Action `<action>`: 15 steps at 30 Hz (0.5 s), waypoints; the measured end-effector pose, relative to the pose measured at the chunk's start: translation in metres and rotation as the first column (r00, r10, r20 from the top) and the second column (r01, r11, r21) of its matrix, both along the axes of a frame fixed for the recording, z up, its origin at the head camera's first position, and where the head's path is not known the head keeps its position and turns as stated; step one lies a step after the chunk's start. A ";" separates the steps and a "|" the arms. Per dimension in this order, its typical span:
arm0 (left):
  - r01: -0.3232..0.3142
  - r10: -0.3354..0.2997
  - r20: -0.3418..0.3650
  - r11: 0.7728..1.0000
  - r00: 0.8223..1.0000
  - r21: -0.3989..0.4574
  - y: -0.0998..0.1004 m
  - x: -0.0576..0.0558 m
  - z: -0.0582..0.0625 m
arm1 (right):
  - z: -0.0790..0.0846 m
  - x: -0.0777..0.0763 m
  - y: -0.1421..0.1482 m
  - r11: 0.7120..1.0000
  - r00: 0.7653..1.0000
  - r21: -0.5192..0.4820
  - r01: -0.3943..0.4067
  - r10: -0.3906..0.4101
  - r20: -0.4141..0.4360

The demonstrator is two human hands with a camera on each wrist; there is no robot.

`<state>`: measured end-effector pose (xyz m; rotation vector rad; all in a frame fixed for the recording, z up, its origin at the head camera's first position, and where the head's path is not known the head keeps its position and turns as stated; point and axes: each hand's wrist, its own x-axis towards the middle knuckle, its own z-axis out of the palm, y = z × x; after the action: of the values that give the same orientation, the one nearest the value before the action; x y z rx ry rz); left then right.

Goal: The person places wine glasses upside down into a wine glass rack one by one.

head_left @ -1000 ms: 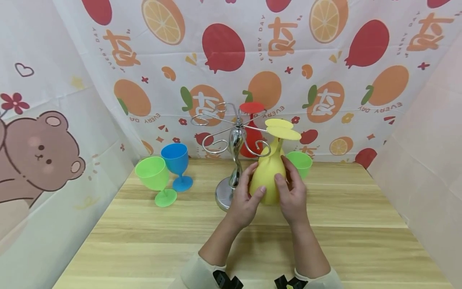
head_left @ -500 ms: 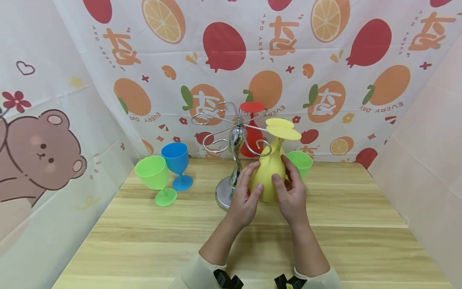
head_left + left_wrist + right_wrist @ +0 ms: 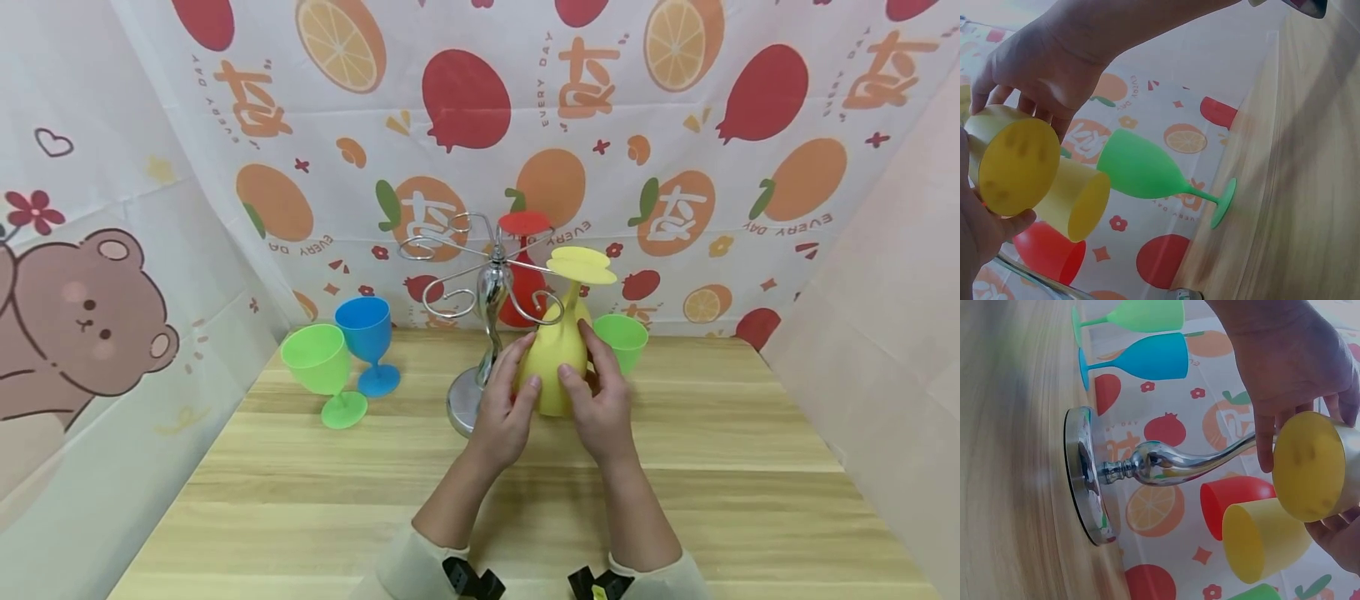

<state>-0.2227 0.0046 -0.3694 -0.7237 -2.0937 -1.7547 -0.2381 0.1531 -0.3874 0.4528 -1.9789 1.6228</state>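
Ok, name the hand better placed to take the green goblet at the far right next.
Probably the right hand: the green goblet stands just beyond it, while the left hand is on the opposite side of the yellow goblet that both hands hold.

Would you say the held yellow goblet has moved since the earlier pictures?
Yes, the held yellow goblet has shifted slightly left in the head view, toward the metal stand.
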 end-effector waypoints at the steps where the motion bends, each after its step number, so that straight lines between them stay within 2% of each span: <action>1: -0.004 0.004 -0.001 1.000 1.000 -0.001 0.000 -0.003 -0.003 | 0.000 -0.001 -0.001 1.000 1.000 0.002 0.001 -0.001 0.005; 8: -0.018 0.018 -0.031 1.000 0.999 0.008 -0.001 -0.024 -0.031 | -0.002 -0.004 -0.003 1.000 0.999 0.027 0.014 -0.015 0.031; 13: -0.024 0.024 -0.058 1.000 0.998 -0.004 -0.004 -0.028 -0.033 | -0.002 -0.008 -0.005 0.999 0.999 0.046 0.014 -0.016 0.038; 15: -0.028 0.028 -0.060 1.000 0.998 -0.005 -0.005 -0.026 -0.028 | -0.001 -0.009 -0.007 0.998 1.000 0.056 0.017 -0.018 0.024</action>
<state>-0.2489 -0.0005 -0.3976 -0.7357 -2.0600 -1.6919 -0.2475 0.1464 -0.3882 0.4378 -2.0451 1.5729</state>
